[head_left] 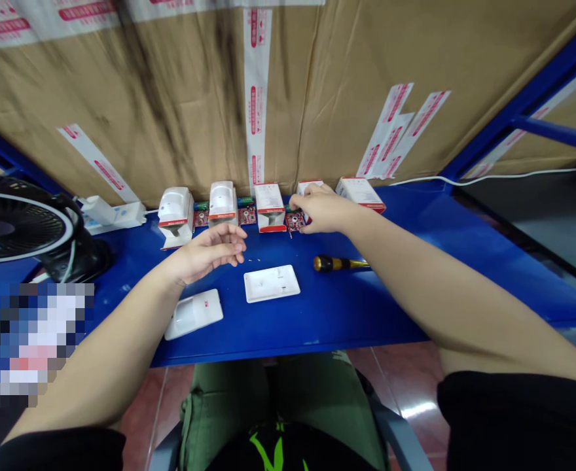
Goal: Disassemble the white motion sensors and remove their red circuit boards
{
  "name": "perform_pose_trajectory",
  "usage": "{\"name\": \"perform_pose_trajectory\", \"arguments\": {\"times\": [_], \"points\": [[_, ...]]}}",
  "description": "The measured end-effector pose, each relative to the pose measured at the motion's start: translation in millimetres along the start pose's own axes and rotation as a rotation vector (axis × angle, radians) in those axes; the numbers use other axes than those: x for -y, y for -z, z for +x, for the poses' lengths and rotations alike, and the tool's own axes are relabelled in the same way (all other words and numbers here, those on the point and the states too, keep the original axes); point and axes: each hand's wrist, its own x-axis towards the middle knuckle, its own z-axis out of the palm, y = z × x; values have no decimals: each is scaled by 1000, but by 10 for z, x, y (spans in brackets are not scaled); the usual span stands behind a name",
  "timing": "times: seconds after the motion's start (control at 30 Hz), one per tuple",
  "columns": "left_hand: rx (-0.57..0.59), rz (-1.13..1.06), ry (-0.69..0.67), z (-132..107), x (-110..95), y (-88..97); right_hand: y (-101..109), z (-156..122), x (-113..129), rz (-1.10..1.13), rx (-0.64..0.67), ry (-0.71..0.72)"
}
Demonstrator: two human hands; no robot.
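Sensor housings (222, 203) are lined up within reach at 12 o'clock, one being cupped by the half-closed right hand (320, 208), the left hand (208, 252) held open and empty.

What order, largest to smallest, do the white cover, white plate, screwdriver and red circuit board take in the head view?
1. Cover and plate: too alike to rank; the cover is nearer the camera.
2. Screwdriver.
3. Circuit board, partly hidden.

Bright, even light leaves soft shadows, glare marks the red floor tiles (415, 410), and wide-angle distortion bends the edges.
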Motion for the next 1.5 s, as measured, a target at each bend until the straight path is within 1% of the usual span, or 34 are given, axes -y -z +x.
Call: {"name": "perform_pose_trajectory", "arguments": {"times": [0.13,0.3,0.53,0.83,1.0,1.17,1.27,1.37,1.43,1.5], "points": [[-6,33,-8,1,-4,-14,6,176,-42,15,18,-39],[-13,106,-43,18,40,8,-5,358,-83,22,56,-104],[11,165,-81,41,90,42,-85,557,-153,-15,49,-108],[5,183,-71,45,85,28,-55,613,-128,-6,81,-165],[10,217,-81,50,78,22,-54,614,-132,-11,72,-165],[27,270,-93,52,75,26,-87,647,-155,-9,39,-131],[30,300,-110,45,64,22,-7,600,-175,17,36,-154],[30,363,-129,29,46,19,182,394,-168,98,-38,-151],[23,466,-162,12,34,24,316,161,-102,172,-111,-59],[6,642,-219,-2,27,36,402,-115,36,264,-104,54]]}}
